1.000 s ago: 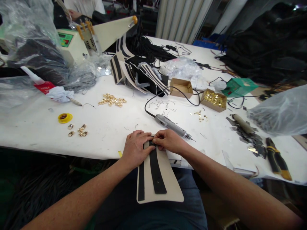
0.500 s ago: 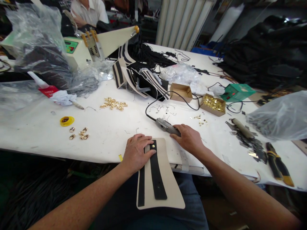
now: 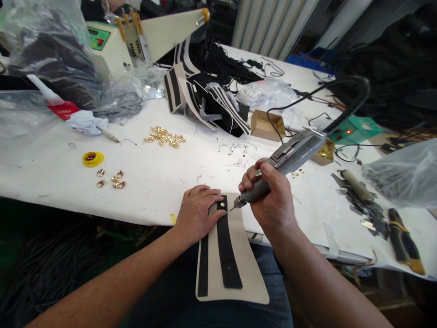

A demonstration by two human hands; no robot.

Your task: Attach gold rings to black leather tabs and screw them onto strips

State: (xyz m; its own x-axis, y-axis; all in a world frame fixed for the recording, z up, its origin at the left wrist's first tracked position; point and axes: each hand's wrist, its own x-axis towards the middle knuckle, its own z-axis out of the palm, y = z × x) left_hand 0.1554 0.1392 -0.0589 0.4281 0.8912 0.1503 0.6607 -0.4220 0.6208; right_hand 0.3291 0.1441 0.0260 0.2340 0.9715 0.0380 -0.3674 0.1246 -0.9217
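– Why is the left hand (image 3: 197, 213) spread?
– Presumably to steady the panel (image 3: 245, 257), which overhangs the table (image 3: 160, 182); the right hand (image 3: 275, 198) wraps the rotary tool (image 3: 296, 152), probably for tip control.

A beige, black-striped panel (image 3: 251, 273) overhangs the table (image 3: 143, 196); a grey power tool (image 3: 294, 154) tilts tip-down near the panel's gold stud (image 3: 222, 205).
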